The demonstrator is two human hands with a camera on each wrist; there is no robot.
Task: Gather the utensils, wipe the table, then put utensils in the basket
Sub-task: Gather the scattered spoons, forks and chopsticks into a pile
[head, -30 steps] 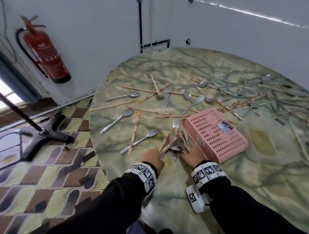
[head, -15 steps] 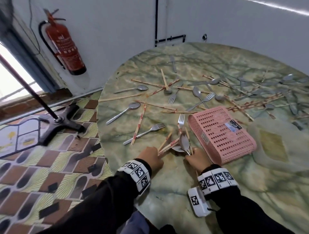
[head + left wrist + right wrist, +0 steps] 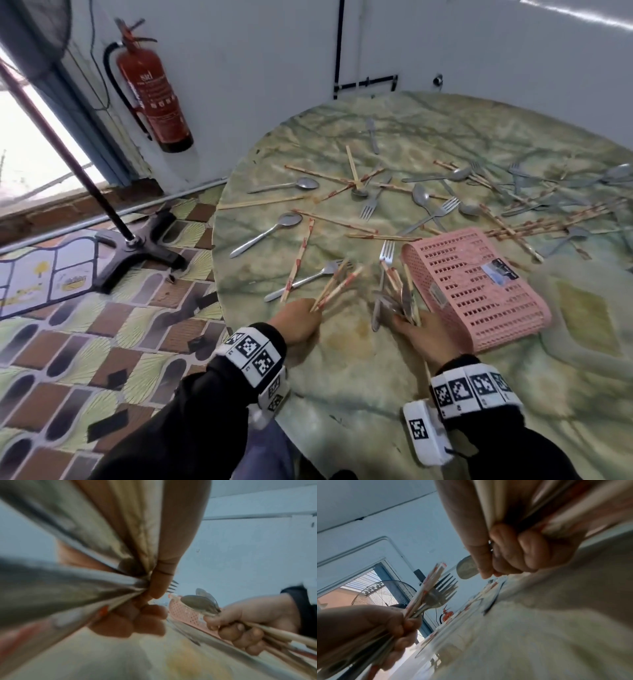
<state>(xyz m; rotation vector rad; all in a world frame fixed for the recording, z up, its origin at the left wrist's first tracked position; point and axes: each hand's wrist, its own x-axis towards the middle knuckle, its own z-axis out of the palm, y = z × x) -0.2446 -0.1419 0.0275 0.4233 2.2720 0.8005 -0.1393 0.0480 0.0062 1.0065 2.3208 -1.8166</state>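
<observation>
Utensils (image 3: 394, 298) bunched in right hand (image 3: 423, 337) fist; left hand (image 3: 298, 322) grips chopsticks (image 3: 334, 289) (fork too).

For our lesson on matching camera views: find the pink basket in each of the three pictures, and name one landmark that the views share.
Head view: the pink basket lies right of centre on the table, beside the right hand.
Left wrist view: the basket shows low, right of centre, as a pink strip behind the right hand's spoons.
Right wrist view: not in it.
Shared landmark: the red fire extinguisher shows in the head and right wrist views.
</observation>
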